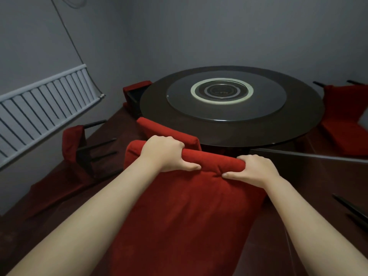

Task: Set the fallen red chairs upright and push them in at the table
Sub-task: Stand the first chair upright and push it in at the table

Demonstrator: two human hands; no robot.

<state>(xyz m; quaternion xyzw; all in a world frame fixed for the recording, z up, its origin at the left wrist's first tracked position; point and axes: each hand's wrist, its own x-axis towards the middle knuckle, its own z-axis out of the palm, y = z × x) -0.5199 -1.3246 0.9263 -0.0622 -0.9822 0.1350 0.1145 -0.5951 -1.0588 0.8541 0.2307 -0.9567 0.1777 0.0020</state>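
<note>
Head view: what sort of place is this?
Probably a restaurant's private dining room: a large round dark table with a round glass turntable on it, red fabric-covered chairs around it, and a white ribbed wall radiator.

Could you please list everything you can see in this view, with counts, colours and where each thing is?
Table: one, dark, round, centre back.
Turntable: one, grey disc with a pale ring, middle of the table.
Held chair: one, red, front centre, back towards the camera.
Second chair: one, red, between the held chair and the table.
Left fallen chair: one, red, on the floor, dark legs pointing sideways.
Far fallen chair: one, red, at the table's left edge.
Right fallen chair: one, red, right of the table.
Radiator: one, pale grey, left wall.
Dark legs: lower right, owner hidden.
Hands: left hand, right hand, both grip the held chair's top.
</note>
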